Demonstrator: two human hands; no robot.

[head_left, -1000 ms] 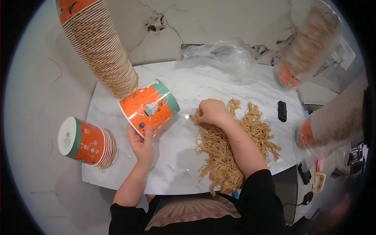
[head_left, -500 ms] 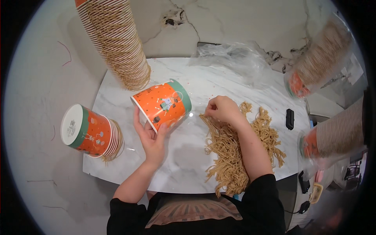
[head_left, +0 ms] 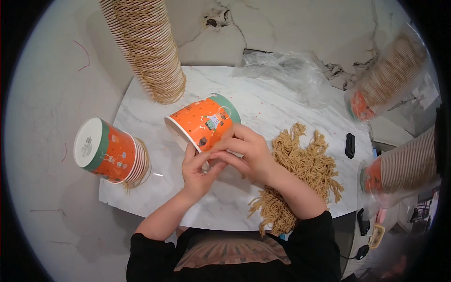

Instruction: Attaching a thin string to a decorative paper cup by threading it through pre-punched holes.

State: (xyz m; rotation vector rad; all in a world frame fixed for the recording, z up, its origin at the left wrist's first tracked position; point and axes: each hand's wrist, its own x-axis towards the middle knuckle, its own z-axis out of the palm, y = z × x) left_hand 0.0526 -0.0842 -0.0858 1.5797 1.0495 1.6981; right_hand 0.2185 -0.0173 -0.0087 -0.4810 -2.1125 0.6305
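Tilted on its side above the table is an orange paper bucket (head_left: pixel 202 123) with a green base band and a white rim. My left hand (head_left: pixel 197 175) is closed on its rim from below, thumb toward my right hand. Against the rim and near side, my right hand (head_left: pixel 249 152) has its fingers pinched together, meeting the left fingertips. A short tan end shows below the right hand, seemingly a cord; the fingers hide most of it. Beside my right forearm lies a heap of tan cords (head_left: pixel 307 162), partly covered by that arm.
A tall stack of corded buckets (head_left: pixel 150 51) stands at the back left. A shorter upside-down stack (head_left: pixel 112 152) is at the left. Clear plastic film (head_left: pixel 282 70) lies at the back. Two bagged stacks, one of them this bucket stack (head_left: pixel 406 162), and a small black object (head_left: pixel 350 145) are at right.
My right hand has moved left from the cord heap to the bucket's rim and now meets my left hand. The bucket has shifted slightly to the right.
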